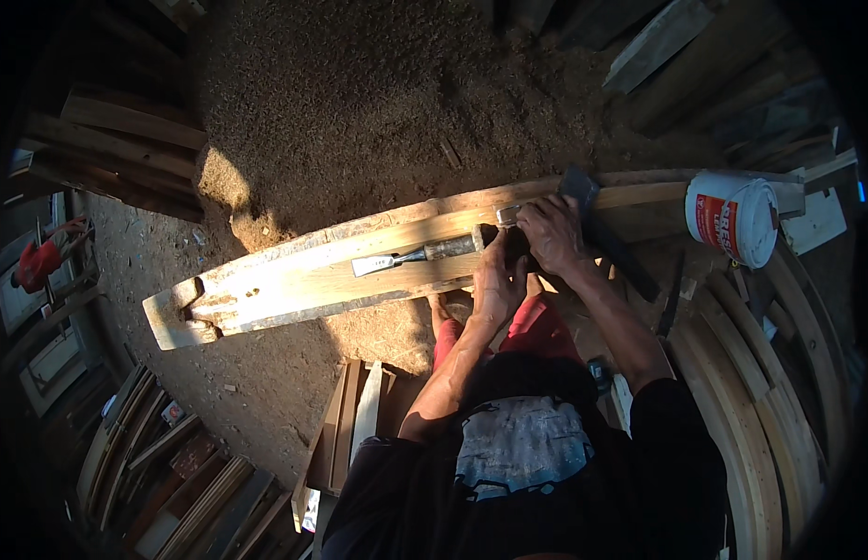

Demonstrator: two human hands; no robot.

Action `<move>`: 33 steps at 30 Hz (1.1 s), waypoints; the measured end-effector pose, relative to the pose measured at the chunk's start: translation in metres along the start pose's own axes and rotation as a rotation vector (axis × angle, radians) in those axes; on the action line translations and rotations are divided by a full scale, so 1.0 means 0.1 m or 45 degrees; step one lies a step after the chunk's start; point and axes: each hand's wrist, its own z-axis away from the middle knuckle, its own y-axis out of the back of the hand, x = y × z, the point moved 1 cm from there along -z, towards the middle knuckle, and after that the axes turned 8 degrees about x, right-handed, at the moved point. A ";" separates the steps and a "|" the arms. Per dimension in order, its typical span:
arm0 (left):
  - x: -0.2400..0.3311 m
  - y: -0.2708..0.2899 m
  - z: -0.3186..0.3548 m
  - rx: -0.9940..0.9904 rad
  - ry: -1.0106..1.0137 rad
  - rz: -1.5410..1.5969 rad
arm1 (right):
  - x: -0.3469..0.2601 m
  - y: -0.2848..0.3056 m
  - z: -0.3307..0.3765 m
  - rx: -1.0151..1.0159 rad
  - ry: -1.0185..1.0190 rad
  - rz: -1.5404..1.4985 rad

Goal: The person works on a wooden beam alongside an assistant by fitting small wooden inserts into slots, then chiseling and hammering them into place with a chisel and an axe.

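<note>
A wooden beam [312,245] lies crosswise in front of me, with a notched end at the left. On it rests a chisel [373,265] with a wide metal blade and a worn, banded handle, its blade toward the left. Beside the handle's end, my left hand [496,285] has its fingers closed around a dark object, mostly hidden. My right hand [551,233] is closed at the same spot, its fingertips by a small shiny piece [506,216]. I cannot make out whether the two pieces are one thing. A dark block-shaped tool [579,189] lies just beyond the right hand.
A white bucket [756,224] with a red label lies tilted at the beam's right end. Curved boards [732,401] are stacked at the lower right. Planks [126,149] lie at the left, and wood shavings [331,103] cover the ground beyond. A person in red [40,264] is far left.
</note>
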 end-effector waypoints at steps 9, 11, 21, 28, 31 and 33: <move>0.05 0.00 -0.02 0.010 0.043 -0.013 | 0.11 0.06 -0.05 0.039 0.050 -0.140; 0.07 -0.01 -0.04 -0.007 0.077 -0.019 | 0.11 0.07 -0.05 -0.040 0.078 -0.152; 0.09 0.04 -0.12 0.005 -0.020 -0.192 | 0.13 0.06 -0.08 -0.126 0.104 -0.101; 0.04 0.02 -0.09 0.030 -0.075 -0.125 | 0.20 0.07 -0.12 -0.193 0.165 -0.131; 0.00 0.07 -0.06 -0.051 -0.096 -0.058 | 0.23 0.01 -0.03 -0.143 0.133 -0.211; 0.08 0.19 -0.04 -0.128 -0.059 -0.141 | 0.21 0.11 0.00 -0.009 0.116 -0.237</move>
